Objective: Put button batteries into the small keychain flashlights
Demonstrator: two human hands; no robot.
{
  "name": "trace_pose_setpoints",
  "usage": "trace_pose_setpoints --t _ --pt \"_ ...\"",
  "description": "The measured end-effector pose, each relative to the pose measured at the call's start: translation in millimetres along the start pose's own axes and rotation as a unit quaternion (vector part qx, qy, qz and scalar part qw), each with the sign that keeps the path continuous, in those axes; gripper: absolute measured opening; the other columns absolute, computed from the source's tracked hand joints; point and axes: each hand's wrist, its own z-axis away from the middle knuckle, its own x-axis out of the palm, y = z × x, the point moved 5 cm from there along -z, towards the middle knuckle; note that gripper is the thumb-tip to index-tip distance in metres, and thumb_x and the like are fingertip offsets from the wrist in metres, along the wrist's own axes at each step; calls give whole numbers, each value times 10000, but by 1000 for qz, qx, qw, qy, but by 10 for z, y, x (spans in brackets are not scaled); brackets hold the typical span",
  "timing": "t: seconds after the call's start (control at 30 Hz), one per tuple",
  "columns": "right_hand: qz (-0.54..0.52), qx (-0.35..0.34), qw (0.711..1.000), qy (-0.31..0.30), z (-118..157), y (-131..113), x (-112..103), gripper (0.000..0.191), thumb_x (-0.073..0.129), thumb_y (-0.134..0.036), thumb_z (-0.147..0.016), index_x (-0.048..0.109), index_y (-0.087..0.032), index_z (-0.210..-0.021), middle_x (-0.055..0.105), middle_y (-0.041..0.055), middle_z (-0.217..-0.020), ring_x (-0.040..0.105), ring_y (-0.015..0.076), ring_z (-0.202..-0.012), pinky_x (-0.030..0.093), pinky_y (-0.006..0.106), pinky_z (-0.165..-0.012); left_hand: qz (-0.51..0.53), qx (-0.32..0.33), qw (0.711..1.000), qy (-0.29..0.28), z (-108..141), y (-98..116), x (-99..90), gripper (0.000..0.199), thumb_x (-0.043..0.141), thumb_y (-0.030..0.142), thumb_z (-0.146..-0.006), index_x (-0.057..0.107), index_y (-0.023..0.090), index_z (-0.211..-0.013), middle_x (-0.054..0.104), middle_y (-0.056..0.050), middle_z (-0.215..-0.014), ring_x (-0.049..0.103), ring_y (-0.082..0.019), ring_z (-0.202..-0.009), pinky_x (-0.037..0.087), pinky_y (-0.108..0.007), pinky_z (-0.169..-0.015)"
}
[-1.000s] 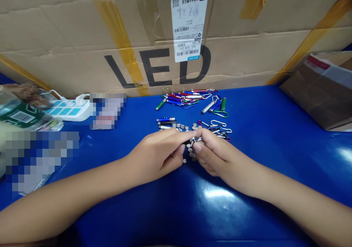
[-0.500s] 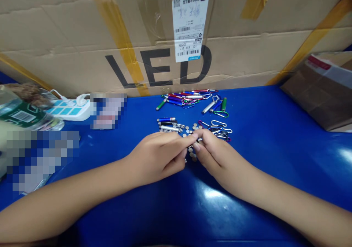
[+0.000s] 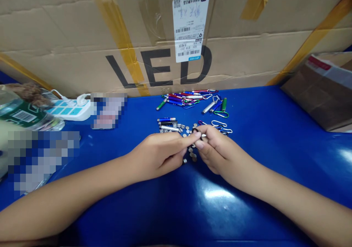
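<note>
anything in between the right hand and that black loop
Nothing visible stands between the right hand and the black loop; its fingertips are right at it. The left hand partly covers the loop from the camera's side.

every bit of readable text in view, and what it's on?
"LED": large black print on the cardboard box.
"101": apparently, on its shipping label; the rest is too small or blurred to quote.
Unreadable: print on the green bottle label, the blue penlight and the side box.
</note>
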Motion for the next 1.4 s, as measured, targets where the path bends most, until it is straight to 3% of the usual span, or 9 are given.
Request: trace_pose_setpoints --t 0.13,0.2,0.3,0.47,0.67,0.9,1.0,1.13,1.4 --pt "-47 2 999 16 -28 -18 -145 272 348 -475 -966 419 -230 -1059 378 -69 -603 358 103 -474 319 255 -488 -11 -57 998 13 6 -46 -15 463 454 187 -916 387 162 -1373 693 -29 -913 671 -117 -793 518 -182 -710" --pt "57 -5 996 64 -66 -16 -361 234 372 -429 -962 446 -221 -1038 422 -49 -612 392 114 -491 319 262 -498 -21 -90 995 25 7 -75 -31 434 478 206 -911 417 153 -1337 701 -33 -956 683 -119 -843 528 -176 -752" --pt "313 2 946 91 -129 85 -699 147 457 -345 -913 494 -204 -889 541 23 -709 485 157 -591 335 283 -554 -51 -89 994 40 -5 -90 -55 328 487 213 -909 505 136 -1227 687 -64 -1073 675 -132 -938 530 -191 -827" --pt "457 52 888 -2 -180 400 -900 203 416 -345 -924 520 -211 -813 588 38 -701 520 171 -577 344 283 -550 -83 -56 994 44 -17 -122 -60 256 481 195 -914 560 123 -1147 691 -73 -1083 655 -137 -1005 512 -215 -900" --pt "432 35 901 -27 -189 380 -811 182 437 -297 -915 600 -224 -876 666 43 -824 595 185 -693 411 289 -618 -87 -76 993 23 -12 -213 -28 255 497 195 -905 576 154 -1144 689 -46 -1095 644 -131 -1022 505 -223 -905" --pt "466 -27 883 38 -154 273 -808 216 487 -334 -908 618 -192 -1005 646 91 -943 601 221 -822 444 334 -702 -81 -147 986 20 -1 -319 28 267 587 205 -845 616 223 -1110 698 3 -1074 650 -146 -1011 512 -266 -918" --pt "424 -58 901 74 -127 115 -649 237 470 -369 -925 626 -196 -964 637 80 -938 587 202 -816 439 327 -712 -84 -109 990 36 -4 -327 61 216 609 200 -842 637 207 -1056 714 2 -1021 662 -136 -969 512 -258 -911" --pt "241 -68 967 48 -102 -26 -326 171 489 -322 -919 612 -207 -890 638 9 -790 568 130 -700 424 247 -631 -92 -5 994 66 9 -292 69 167 590 188 -873 627 175 -1035 721 -26 -979 668 -125 -926 506 -243 -881" --pt "101 -22 995 -16 -97 54 -124 130 493 -270 -901 531 -187 -808 548 -48 -607 464 81 -516 370 205 -515 -149 85 984 37 58 -211 94 178 509 211 -937 567 154 -1096 694 -54 -964 636 -138 -877 471 -258 -788"
